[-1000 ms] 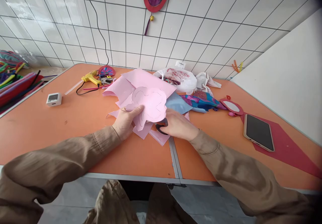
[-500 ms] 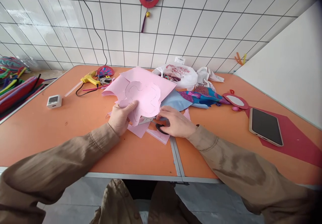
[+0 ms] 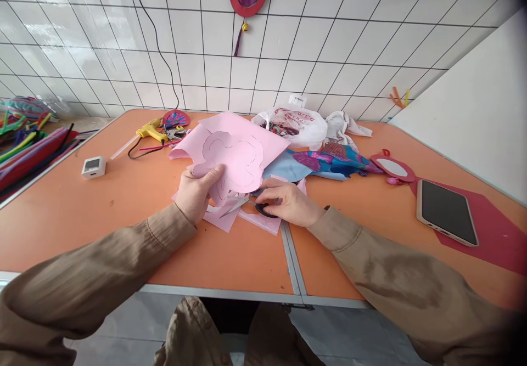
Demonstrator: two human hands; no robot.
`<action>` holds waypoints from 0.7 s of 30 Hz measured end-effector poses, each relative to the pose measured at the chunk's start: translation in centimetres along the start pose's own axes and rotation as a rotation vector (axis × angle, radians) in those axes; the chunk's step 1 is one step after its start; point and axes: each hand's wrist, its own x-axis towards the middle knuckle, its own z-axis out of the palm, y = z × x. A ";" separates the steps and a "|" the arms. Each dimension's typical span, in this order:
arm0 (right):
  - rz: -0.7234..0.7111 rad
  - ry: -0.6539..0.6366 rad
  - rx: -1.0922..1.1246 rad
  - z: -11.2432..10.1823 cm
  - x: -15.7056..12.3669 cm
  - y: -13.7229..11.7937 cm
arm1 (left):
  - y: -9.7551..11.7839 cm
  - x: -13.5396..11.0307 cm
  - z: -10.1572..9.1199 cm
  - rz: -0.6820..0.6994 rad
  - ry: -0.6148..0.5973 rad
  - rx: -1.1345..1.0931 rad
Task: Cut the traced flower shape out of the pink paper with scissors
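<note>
Pinched between thumb and fingers of my left hand [image 3: 196, 191] is a pink sheet [image 3: 241, 160] with a wavy outline drawn on it. Its lower edge has been cut along curves. My right hand [image 3: 288, 201] is closed around the handles of a pair of scissors [image 3: 239, 206]; the blades stand apart just below the sheet's lower edge and point left. Beneath them, pink offcuts [image 3: 222, 220] lie on the table. Part of the scissors' handles is hidden by my fingers.
On the orange table [image 3: 135, 251] are a yellow glue gun [image 3: 151, 131], a small white device [image 3: 94, 167], a white plastic bag [image 3: 304, 127], blue patterned fabric [image 3: 333, 159], a small oval mirror [image 3: 393, 167] and a phone [image 3: 447, 212] on red sheet. Coloured craft sticks [image 3: 35, 152] lie far left.
The scissors have moved down slightly, away from the sheet's edge, and more of their blades shows. The view has shifted a little; my left hand still grips the sheet.
</note>
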 end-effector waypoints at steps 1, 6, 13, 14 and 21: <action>-0.013 -0.011 -0.008 0.0 0.0 0.0 | 0.0 0.0 0.0 -0.005 -0.004 0.010; -0.069 -0.032 -0.070 -0.1 0.1 -0.5 | -0.4 -0.2 -0.3 -0.008 -0.003 0.049; -0.164 -0.076 -0.153 -0.3 0.1 -1.0 | -0.6 -0.7 -0.2 -0.034 -0.061 0.005; -0.165 -0.084 -0.161 -0.4 0.1 -1.1 | -0.6 -0.8 -0.1 -0.040 -0.070 -0.019; -0.159 -0.123 -0.218 -0.7 0.0 -1.3 | -0.4 -1.0 0.2 -0.082 -0.057 -0.063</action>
